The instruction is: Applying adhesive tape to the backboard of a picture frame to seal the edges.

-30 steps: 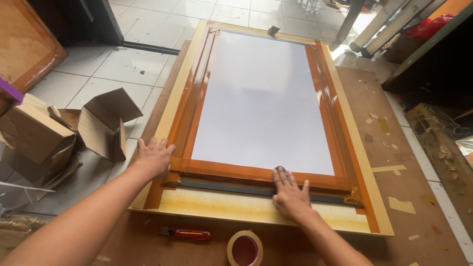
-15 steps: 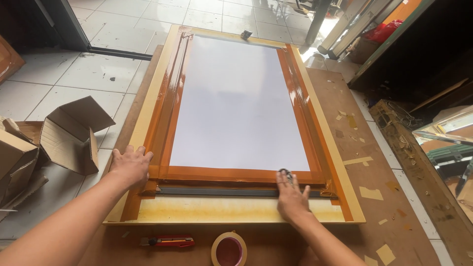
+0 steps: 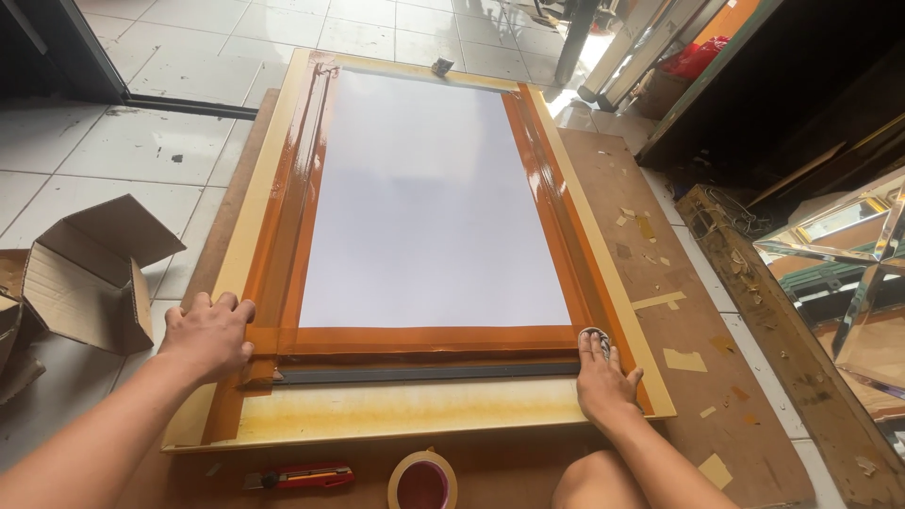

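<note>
Head view: orange-taped frame [image 3: 424,339] lies flat on brown board [image 3: 660,283]. Left hand [image 3: 209,332] presses frame's near-left corner, fingers spread, gripping nothing. Right hand [image 3: 603,377] flat on near-right corner. Below frame: red cutter [image 3: 302,477], tape roll [image 3: 422,481]. Left of frame: open cardboard box [image 3: 85,273].

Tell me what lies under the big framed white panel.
The framed panel lies on a brown board dotted with tape scraps, which rests on the tiled floor. The board shows only beyond the frame's edges; whatever is directly beneath the panel is covered.
</note>
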